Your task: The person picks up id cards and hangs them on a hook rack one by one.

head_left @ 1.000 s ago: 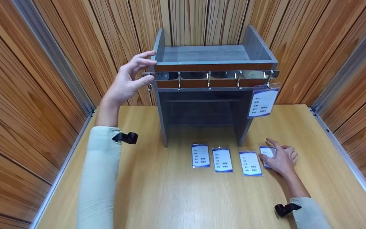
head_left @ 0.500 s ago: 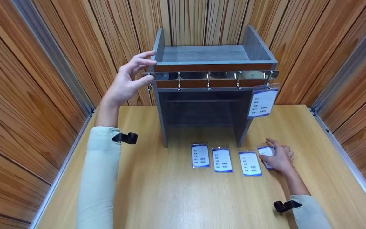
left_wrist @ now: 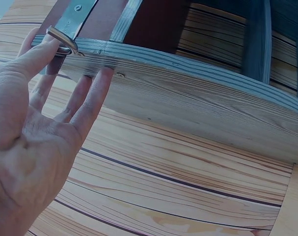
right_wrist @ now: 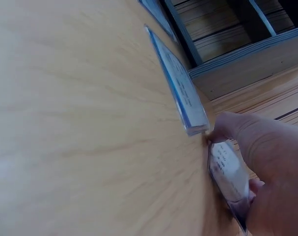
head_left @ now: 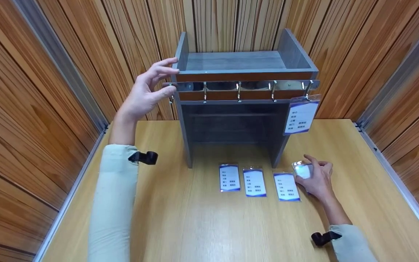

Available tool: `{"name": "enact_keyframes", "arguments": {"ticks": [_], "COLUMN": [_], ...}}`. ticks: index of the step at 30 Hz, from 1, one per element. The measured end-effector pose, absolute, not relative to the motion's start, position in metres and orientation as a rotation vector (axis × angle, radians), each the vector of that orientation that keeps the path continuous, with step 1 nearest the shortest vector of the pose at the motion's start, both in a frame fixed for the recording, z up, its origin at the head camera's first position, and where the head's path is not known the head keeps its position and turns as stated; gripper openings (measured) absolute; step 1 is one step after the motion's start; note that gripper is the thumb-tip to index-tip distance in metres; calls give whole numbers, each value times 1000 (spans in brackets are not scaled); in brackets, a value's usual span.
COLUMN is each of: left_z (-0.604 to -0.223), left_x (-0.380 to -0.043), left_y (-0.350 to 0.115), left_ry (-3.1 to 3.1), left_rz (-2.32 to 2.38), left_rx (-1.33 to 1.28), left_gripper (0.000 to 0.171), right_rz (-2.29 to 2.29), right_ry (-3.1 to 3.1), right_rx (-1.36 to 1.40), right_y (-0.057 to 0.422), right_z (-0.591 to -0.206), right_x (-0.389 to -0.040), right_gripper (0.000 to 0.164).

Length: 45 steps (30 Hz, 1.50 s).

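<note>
With thumb and fingertips, my right hand [head_left: 318, 180] pinches an ID badge [head_left: 301, 170] in a clear sleeve. Its far end tilts up from the table and catches the light; in the right wrist view the badge [right_wrist: 227, 169] stands on edge beside the thumb. Higher up, my left hand [head_left: 142, 96] touches the left side of a grey wooden shelf unit [head_left: 236, 62], fingers extended along the side panel. The thumb lies at the left end of the metal hook rail [head_left: 224, 86], by a hook [left_wrist: 63, 39]. Another badge [head_left: 299, 118] hangs from the rail's rightmost hook.
On the wooden table [head_left: 209, 225], three badges lie in a row: one at left [head_left: 229, 178], a middle badge [head_left: 254, 182] and a right badge [head_left: 286, 187], close to the right hand. Wood-panelled walls [head_left: 31, 127] enclose the table behind and at both sides.
The right hand has shifted slightly left and away from the body. The badge in it slid left, then its far end tipped up. The left hand has stayed in place.
</note>
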<state>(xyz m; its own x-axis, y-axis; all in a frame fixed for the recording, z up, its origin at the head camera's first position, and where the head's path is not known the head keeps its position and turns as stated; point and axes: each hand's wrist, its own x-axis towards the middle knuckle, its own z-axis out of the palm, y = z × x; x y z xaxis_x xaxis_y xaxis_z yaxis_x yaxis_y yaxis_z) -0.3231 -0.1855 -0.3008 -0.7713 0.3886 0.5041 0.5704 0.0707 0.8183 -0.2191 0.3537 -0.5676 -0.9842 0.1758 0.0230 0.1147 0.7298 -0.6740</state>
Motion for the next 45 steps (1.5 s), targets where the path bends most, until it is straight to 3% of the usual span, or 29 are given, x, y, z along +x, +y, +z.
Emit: {"name": "enact_keyframes", "arguments": {"ticks": [45], "left_z": [-300], "left_x": [-324], "left_y": [-185], "left_ry": [-2174], "left_rz": [-1768], "left_rx": [-1006], "left_gripper": [37], "right_rz": [1023], "right_ry": [-2709], "right_rx": [-70], "right_y": [327], "right_z": [-547], "right_x": [-203], "right_gripper": [92]}}
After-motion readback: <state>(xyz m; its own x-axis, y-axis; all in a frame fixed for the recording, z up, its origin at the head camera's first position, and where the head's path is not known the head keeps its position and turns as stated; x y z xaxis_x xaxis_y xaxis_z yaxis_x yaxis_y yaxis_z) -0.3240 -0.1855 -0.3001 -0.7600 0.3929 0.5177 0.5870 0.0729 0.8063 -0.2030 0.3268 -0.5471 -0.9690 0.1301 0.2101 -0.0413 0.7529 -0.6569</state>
